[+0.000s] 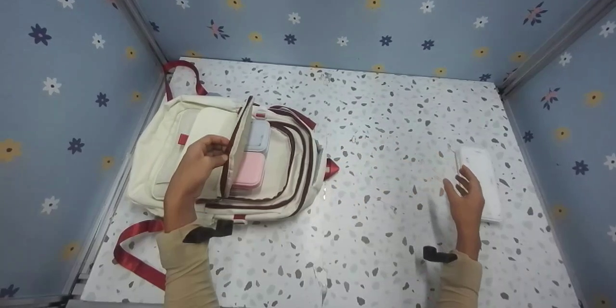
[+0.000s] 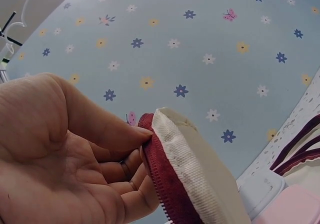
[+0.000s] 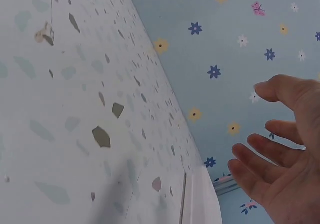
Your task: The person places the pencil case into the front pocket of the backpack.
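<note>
A cream backpack (image 1: pixel 276 163) with dark red zippers lies on its back at the left of the table. My left hand (image 1: pixel 197 163) pinches the zippered edge of its front flap (image 2: pixel 185 164) between thumb and fingers, holding the flap raised. Inside the opened compartment sit a light blue case (image 1: pixel 260 134) and a pink case (image 1: pixel 251 169), side by side. Far to the right, my right hand (image 1: pixel 466 197) is held with fingers loosely spread and nothing in them. It overlaps the left edge of a white rectangular box-like item (image 1: pixel 487 173) in the head view.
The speckled white table (image 1: pixel 375 154) is bounded by blue flowered panels (image 1: pixel 327 14) at the back and both sides. Red straps (image 1: pixel 139 250) stretch out from the backpack's left end, and a red tab (image 1: pixel 331 168) sticks out at its right.
</note>
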`<state>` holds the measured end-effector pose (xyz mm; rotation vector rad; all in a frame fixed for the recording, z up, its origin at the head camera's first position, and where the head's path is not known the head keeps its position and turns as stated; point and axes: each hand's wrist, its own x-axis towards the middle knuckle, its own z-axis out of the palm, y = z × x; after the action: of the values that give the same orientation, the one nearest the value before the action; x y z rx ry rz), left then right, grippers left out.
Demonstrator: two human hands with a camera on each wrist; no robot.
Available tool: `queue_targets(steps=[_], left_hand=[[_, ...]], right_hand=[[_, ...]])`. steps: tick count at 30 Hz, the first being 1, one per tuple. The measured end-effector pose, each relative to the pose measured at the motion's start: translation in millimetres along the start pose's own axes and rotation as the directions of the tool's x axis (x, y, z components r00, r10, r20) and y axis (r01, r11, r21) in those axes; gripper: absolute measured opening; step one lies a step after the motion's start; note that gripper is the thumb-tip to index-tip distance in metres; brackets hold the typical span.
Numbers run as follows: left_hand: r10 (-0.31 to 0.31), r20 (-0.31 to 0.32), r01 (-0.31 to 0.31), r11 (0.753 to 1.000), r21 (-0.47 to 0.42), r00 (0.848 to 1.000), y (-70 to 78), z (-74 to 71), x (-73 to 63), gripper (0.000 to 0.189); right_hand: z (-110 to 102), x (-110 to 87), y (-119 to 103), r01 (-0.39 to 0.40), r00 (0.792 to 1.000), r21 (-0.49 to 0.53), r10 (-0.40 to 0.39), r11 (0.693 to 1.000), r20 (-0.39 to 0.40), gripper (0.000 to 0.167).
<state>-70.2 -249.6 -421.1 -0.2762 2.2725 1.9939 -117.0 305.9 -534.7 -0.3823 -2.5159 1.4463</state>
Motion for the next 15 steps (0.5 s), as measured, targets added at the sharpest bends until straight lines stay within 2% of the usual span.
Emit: queue_targets(steps=[9,15], left_hand=[[0.008,-0.005,-0.008,1.000,-0.003,1.000,-1.6,0.3,0.6,0.029],[0.011,0.005,-0.011,1.000,-0.005,1.000,-1.2,0.6,0.4,0.030]], right_hand=[[-19.7,-2.6,16.4,-0.160,0.987,-0.009,0.159,0.987,-0.035,0.067],[-29.0,-1.8,27.4,-0.170,0.983,-0.031,0.168,0.985,-0.071,0.069]])
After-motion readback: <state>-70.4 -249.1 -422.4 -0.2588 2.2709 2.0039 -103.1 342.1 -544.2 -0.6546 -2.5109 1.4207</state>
